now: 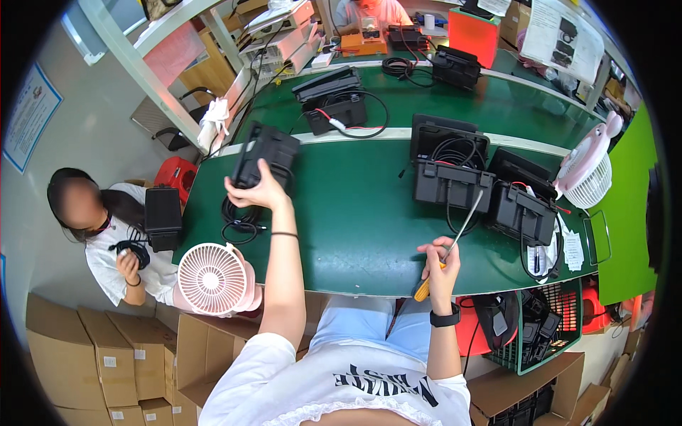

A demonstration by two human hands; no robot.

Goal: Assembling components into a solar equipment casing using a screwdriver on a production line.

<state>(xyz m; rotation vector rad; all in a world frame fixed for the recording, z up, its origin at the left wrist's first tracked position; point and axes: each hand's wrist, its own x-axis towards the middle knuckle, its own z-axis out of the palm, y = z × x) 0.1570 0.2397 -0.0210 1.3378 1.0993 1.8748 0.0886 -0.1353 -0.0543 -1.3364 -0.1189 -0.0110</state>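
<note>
My left hand (261, 190) grips a black plastic case (278, 150) at the left side of the green worktable, the fingers along its near side. A coiled black cable (241, 221) lies on the table just below that case. In my right hand (442, 268) is a screwdriver (422, 290) with a yellow-orange handle, its long metal shaft slanting up and to the right. Beyond its tip stands an open black case (449, 183) with a cable coiled inside. Beside it, farther right, is a second open black case (522, 213) with red and black leads.
Another open case (334, 106) and a black box (456, 67) stand farther back on the worktable (348, 234). Pink fans are at the near left (211, 279) and right (586, 170). A co-worker (114, 234) at left holds black cable. A green crate (526, 362) sits below the right edge.
</note>
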